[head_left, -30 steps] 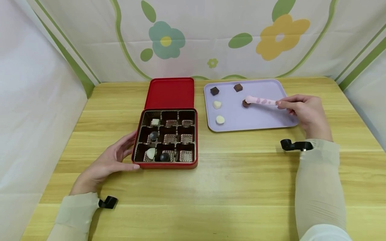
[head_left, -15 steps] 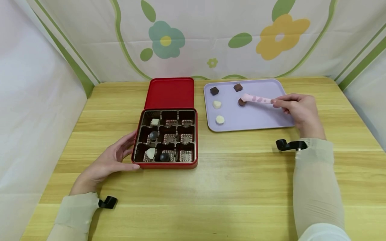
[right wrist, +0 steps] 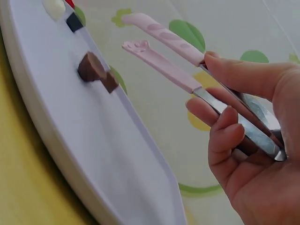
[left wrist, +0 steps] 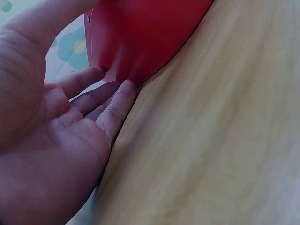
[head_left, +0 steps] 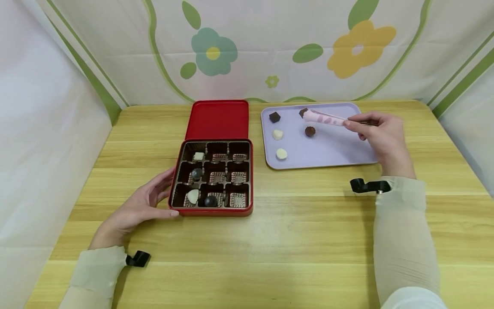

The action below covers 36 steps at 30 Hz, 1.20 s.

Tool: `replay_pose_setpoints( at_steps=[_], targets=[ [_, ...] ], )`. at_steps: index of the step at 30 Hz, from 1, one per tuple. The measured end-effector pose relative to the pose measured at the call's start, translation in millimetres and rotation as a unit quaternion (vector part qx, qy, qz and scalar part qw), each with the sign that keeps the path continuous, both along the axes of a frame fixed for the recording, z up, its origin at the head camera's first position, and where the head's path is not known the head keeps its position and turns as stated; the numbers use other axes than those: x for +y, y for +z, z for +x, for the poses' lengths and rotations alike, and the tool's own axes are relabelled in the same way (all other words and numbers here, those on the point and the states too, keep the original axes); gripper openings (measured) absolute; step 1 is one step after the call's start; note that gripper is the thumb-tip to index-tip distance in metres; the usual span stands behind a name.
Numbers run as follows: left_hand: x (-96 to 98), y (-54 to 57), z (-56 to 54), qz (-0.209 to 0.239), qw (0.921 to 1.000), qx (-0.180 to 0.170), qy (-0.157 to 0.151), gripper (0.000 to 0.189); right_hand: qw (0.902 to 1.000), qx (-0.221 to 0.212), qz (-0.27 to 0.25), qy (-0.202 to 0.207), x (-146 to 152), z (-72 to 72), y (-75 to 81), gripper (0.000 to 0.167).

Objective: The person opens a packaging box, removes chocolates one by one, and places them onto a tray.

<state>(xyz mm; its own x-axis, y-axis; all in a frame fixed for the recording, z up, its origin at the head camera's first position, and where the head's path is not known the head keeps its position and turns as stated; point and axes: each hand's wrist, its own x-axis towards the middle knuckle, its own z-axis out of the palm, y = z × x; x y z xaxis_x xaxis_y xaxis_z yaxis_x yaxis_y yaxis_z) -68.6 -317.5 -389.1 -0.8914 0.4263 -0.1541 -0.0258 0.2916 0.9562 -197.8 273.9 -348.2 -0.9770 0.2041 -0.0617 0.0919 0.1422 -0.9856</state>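
Observation:
My right hand point(head_left: 382, 135) grips a pair of small tongs point(right wrist: 173, 75) with metal handles and pink paw-shaped tips. The right wrist view shows the tips spread apart with nothing between them. In the head view they overlap a brown chocolate point(head_left: 303, 112) at the back of the lilac tray point(head_left: 339, 150). A round fluted chocolate point(head_left: 310, 131) sits just in front. My left hand point(head_left: 135, 208) rests at the left side of a red tin point(head_left: 216, 212), fingertips on its wall and thumb at the front corner.
On the tray's left side are a dark chocolate point(head_left: 275, 117) and two white ones, one at the front point(head_left: 281, 153). The tin's divided insert holds white and dark chocolates in several compartments. Its red lid point(head_left: 218, 120) lies open behind.
The tongs first shifted slightly left with the round chocolate at their tips. Now that chocolate stands free, and the tongs are farther back, opened over another brown piece. My left hand stays still.

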Motion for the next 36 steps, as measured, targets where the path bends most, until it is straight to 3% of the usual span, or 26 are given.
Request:
replay_pose_setpoints(
  at_steps=[3, 10, 20, 31, 36],
  targets=[
    [0.2, -0.6, -0.6, 0.001, 1.0000, 0.000, -0.002, 0.109, 0.9993, 0.017, 0.011, 0.032, -14, 0.3, 4.3, 0.020],
    [0.7, -0.1, -0.2, -0.003, 1.0000, -0.003, 0.000, 0.110, 0.9874, 0.039, 0.127, 0.086, -49, 3.6, 11.9, 0.032],
    [0.2, 0.4, -0.2, -0.005, 1.0000, 0.000, 0.001, 0.109, 0.9764, 0.106, 0.096, 0.162, -105, 10.4, 14.2, 0.028],
    [1.5, 1.0, 0.3, -0.004, 1.0000, -0.004, 0.003, 0.109, 0.9648, 0.090, 0.082, 0.233, -146, 27.3, 13.5, 0.026],
    [1.3, 0.5, -0.2, 0.000, 1.0000, -0.004, 0.001, 0.108, 0.9503, 0.115, 0.097, 0.273, -160, 37.3, 17.9, 0.024]
  ],
)
